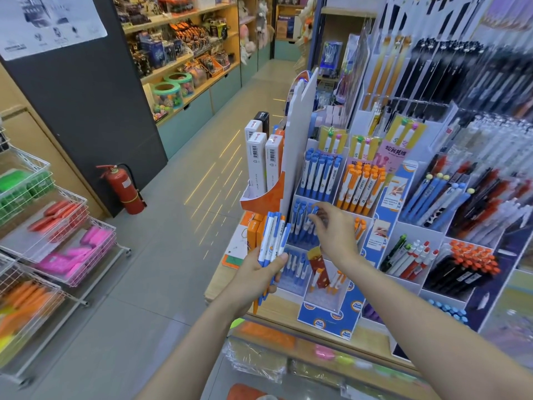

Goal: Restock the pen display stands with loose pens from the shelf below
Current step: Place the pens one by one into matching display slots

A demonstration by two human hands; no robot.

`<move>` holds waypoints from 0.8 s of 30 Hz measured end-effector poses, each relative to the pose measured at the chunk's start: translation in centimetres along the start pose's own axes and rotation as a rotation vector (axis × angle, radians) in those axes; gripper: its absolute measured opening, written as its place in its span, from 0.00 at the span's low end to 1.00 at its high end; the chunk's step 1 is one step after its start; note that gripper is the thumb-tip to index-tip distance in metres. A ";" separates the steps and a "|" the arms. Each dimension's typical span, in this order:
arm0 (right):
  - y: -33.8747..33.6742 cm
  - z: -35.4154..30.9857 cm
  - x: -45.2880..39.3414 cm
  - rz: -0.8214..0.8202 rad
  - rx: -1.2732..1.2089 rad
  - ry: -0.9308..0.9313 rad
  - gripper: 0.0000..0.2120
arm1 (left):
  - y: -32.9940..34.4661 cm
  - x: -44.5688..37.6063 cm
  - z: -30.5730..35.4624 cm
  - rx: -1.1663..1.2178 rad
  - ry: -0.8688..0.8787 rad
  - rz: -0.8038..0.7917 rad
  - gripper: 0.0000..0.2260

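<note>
a bunch of blue and white pens (pixel 274 241) is gripped in the left hand (pixel 253 277); just right, a blue pen (pixel 314 210) is pinched by the right hand (pixel 336 230) over the display stand (pixel 328 316).

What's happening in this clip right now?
A person is restocking a tiered pen display stand in a stationery shop. The left hand grips a bunch of blue-and-white pens. The right hand reaches into the stand's middle blue-pen compartment, fingers at the pen tops, apparently placing one.
</note>
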State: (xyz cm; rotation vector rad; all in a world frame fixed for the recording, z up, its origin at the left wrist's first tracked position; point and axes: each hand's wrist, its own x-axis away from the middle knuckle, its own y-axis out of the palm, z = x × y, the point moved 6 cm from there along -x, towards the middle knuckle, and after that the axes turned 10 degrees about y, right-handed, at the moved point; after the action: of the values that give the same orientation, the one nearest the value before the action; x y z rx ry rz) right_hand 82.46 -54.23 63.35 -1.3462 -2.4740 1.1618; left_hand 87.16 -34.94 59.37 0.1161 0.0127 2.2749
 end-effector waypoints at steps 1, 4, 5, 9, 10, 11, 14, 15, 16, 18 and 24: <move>0.0 0.2 0.1 0.007 -0.007 0.001 0.13 | 0.0 0.1 -0.1 0.006 0.002 0.000 0.10; -0.1 0.5 0.1 0.019 -0.011 0.019 0.13 | -0.3 0.1 -0.3 0.017 0.011 0.003 0.08; -0.1 0.6 0.0 0.013 -0.007 0.023 0.13 | -0.4 0.1 -0.4 0.016 0.016 0.004 0.08; 0.2 0.5 -0.4 -0.025 0.018 0.031 0.14 | -0.6 0.1 -0.4 0.008 0.023 0.018 0.07; 0.4 0.6 -0.4 -0.038 0.028 0.034 0.15 | -0.6 0.0 -0.5 0.007 0.021 0.022 0.08; 0.6 0.7 -0.4 -0.051 0.045 0.036 0.15 | -0.5 0.0 -0.5 0.009 0.020 0.028 0.08; 1.2 1.2 0.0 -0.063 0.103 0.036 0.16 | -0.6 -0.1 -0.7 0.025 0.025 0.042 0.09; 1.3 1.3 0.1 -0.061 0.119 0.036 0.15 | -0.6 -0.1 -0.7 0.028 0.027 0.043 0.09; 1.4 1.3 0.2 -0.057 0.143 0.026 0.14 | -0.6 -0.1 -0.8 0.032 0.027 0.044 0.09; 1.5 1.0 0.2 -0.036 0.186 -0.034 0.12 | -0.7 0.0 -0.8 0.043 0.025 0.044 0.10; 1.6 0.5 -0.1 0.006 0.166 -0.066 0.13 | -0.5 -0.2 -0.8 0.044 0.027 0.046 0.11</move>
State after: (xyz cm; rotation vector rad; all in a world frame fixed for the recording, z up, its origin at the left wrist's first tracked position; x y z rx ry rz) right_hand 83.40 -54.07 61.91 -1.2911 -2.3567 1.3999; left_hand 87.58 -34.73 58.51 0.1099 0.0746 2.3223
